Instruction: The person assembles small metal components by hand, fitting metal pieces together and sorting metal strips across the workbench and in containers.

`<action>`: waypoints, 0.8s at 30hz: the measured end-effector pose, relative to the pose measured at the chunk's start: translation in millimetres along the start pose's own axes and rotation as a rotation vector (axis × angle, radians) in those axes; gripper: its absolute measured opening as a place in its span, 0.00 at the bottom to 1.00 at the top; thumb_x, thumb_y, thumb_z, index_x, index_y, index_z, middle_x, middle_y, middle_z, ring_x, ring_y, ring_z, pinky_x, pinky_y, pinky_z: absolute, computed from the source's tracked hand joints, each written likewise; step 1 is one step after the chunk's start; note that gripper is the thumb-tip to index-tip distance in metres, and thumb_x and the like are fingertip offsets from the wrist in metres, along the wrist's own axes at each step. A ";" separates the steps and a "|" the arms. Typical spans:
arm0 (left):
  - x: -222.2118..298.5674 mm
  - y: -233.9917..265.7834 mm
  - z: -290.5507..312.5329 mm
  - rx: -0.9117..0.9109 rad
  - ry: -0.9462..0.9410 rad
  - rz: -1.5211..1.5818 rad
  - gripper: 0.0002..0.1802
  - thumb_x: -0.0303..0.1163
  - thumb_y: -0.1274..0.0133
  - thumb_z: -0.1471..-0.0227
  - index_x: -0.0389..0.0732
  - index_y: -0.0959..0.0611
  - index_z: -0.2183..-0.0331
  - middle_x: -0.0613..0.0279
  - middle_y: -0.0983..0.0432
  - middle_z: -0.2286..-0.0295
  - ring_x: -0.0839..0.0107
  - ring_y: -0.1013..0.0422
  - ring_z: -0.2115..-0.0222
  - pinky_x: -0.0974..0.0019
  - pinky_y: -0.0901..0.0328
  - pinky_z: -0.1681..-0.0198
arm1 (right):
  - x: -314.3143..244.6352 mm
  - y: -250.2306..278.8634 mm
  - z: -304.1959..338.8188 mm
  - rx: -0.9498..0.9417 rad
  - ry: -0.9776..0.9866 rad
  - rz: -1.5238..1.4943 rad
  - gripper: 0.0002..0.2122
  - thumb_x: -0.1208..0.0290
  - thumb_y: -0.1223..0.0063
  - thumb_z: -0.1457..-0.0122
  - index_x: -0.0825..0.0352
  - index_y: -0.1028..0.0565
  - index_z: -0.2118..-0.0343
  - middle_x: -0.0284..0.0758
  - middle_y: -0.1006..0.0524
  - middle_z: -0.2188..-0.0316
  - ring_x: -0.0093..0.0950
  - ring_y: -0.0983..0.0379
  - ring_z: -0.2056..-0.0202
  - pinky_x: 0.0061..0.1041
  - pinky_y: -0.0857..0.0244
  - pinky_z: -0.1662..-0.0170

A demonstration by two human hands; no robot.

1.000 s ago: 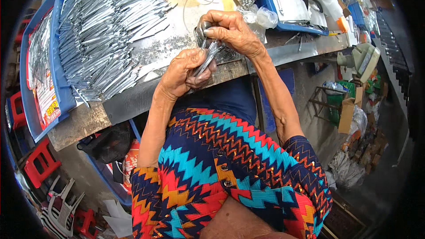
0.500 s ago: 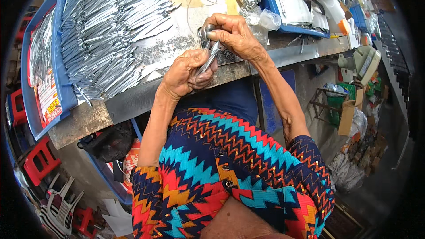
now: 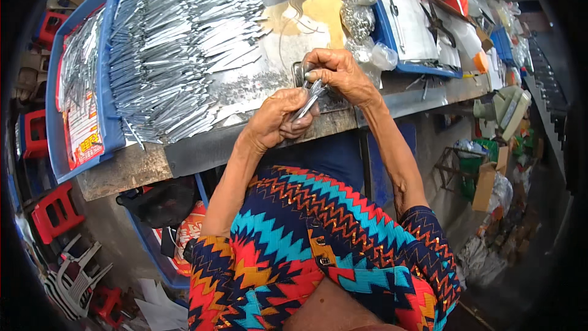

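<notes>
Close to the table's front edge, my two hands meet. My left hand (image 3: 278, 117) is closed around a few slim, silvery metal pieces (image 3: 308, 105), which point up toward my other hand. My right hand (image 3: 340, 73) pinches with thumb and fingers at their upper ends; exactly what lies between those fingertips is partly hidden. Just behind the fingers is a dark, rounded metal thing (image 3: 297, 73), too covered to identify. To the left of my hands, long rows of slim metal pieces (image 3: 177, 55) lie piled on the table. Small dark metal bits (image 3: 245, 86) are scattered between the pile and my hands.
A blue tray (image 3: 114, 110) with more metal pieces stands at the table's left end. On the right are clear bags of small parts (image 3: 357, 18) and a blue tray (image 3: 429, 68) holding paper and tools. The metal-edged table front (image 3: 257, 124) runs beneath my hands.
The whole view has shifted, so the table and hands appear lower and farther right. Both hands stay together on the metal pieces, with only slight finger movement.
</notes>
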State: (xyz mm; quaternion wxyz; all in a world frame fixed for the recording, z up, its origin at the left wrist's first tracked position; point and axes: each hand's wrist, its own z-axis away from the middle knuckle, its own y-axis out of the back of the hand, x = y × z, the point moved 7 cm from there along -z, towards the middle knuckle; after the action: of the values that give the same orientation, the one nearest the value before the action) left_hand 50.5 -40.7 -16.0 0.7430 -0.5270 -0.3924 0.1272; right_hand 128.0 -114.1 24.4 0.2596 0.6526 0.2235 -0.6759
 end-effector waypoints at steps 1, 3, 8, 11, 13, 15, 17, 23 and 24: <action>1.7 -1.6 0.5 0.004 -0.011 -0.013 0.17 0.39 0.58 0.45 0.32 0.28 0.72 0.68 0.42 0.90 0.84 0.51 0.93 0.80 0.57 0.92 | 0.8 -1.5 0.1 -0.009 0.015 0.000 0.08 0.72 0.48 0.49 0.72 0.28 0.70 0.25 0.31 0.79 0.13 0.38 0.76 0.12 0.42 0.72; 5.3 -1.6 3.1 0.060 -0.026 -0.019 0.17 0.39 0.57 0.46 0.32 0.28 0.68 0.68 0.39 0.86 0.85 0.51 0.90 0.81 0.56 0.90 | 9.6 8.7 2.7 0.175 -0.069 -0.111 0.08 0.71 0.49 0.47 0.72 0.28 0.69 0.26 0.31 0.80 0.14 0.37 0.78 0.12 0.42 0.74; 35.7 -8.6 9.7 0.129 -0.077 -0.141 0.16 0.38 0.54 0.47 0.33 0.29 0.64 0.70 0.37 0.80 0.86 0.48 0.85 0.83 0.53 0.86 | 14.4 22.1 18.3 0.322 -0.012 -0.388 0.08 0.73 0.51 0.45 0.73 0.30 0.67 0.29 0.30 0.81 0.16 0.36 0.81 0.13 0.42 0.77; 84.5 -11.6 7.7 0.289 -0.154 -0.535 0.16 0.37 0.52 0.50 0.35 0.29 0.63 0.71 0.37 0.80 0.86 0.46 0.83 0.83 0.51 0.81 | 17.3 23.6 32.7 0.369 -0.009 -0.400 0.08 0.73 0.51 0.46 0.74 0.30 0.68 0.29 0.32 0.82 0.16 0.37 0.81 0.12 0.43 0.77; 126.1 -1.3 2.3 0.438 -0.250 -0.958 0.17 0.38 0.52 0.51 0.35 0.28 0.64 0.70 0.36 0.79 0.81 0.43 0.81 0.77 0.47 0.78 | 20.7 22.2 40.0 0.367 -0.007 -0.386 0.08 0.73 0.51 0.46 0.74 0.30 0.69 0.29 0.32 0.82 0.15 0.37 0.81 0.12 0.43 0.77; 171.8 7.1 -12.0 0.575 -0.345 -1.385 0.16 0.38 0.54 0.50 0.34 0.27 0.64 0.65 0.35 0.79 0.74 0.40 0.77 0.72 0.42 0.74 | 19.1 22.4 49.9 0.388 -0.026 -0.350 0.07 0.74 0.51 0.46 0.73 0.30 0.70 0.28 0.32 0.82 0.14 0.38 0.81 0.12 0.44 0.77; 209.6 15.2 -17.6 0.759 -0.536 -1.662 0.10 0.29 0.62 0.48 0.35 0.28 0.67 0.53 0.33 0.80 0.66 0.37 0.78 0.59 0.40 0.73 | 17.9 18.8 55.6 0.387 -0.028 -0.300 0.06 0.74 0.51 0.46 0.73 0.30 0.70 0.28 0.32 0.83 0.14 0.38 0.81 0.12 0.44 0.77; 261.1 51.4 -37.3 0.794 -0.789 -2.340 0.09 0.21 0.56 0.59 0.39 0.27 0.70 0.50 0.28 0.72 0.51 0.32 0.69 0.53 0.37 0.67 | 17.9 12.3 71.3 0.397 -0.084 -0.170 0.04 0.76 0.51 0.47 0.72 0.29 0.71 0.27 0.31 0.82 0.13 0.37 0.81 0.12 0.42 0.77; 260.9 50.9 -39.5 0.780 -0.791 -2.335 0.09 0.21 0.56 0.59 0.39 0.27 0.70 0.50 0.28 0.72 0.51 0.32 0.69 0.53 0.37 0.67 | 17.1 14.0 73.8 0.409 -0.088 -0.168 0.04 0.76 0.51 0.47 0.72 0.29 0.71 0.27 0.31 0.82 0.13 0.37 0.81 0.12 0.42 0.77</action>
State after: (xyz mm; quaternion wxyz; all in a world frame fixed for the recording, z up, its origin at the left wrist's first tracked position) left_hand 262.4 110.5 50.8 0.3518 0.4492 -0.7468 -0.3416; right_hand 80.3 -173.2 11.4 0.0742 0.6407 0.1238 -0.7541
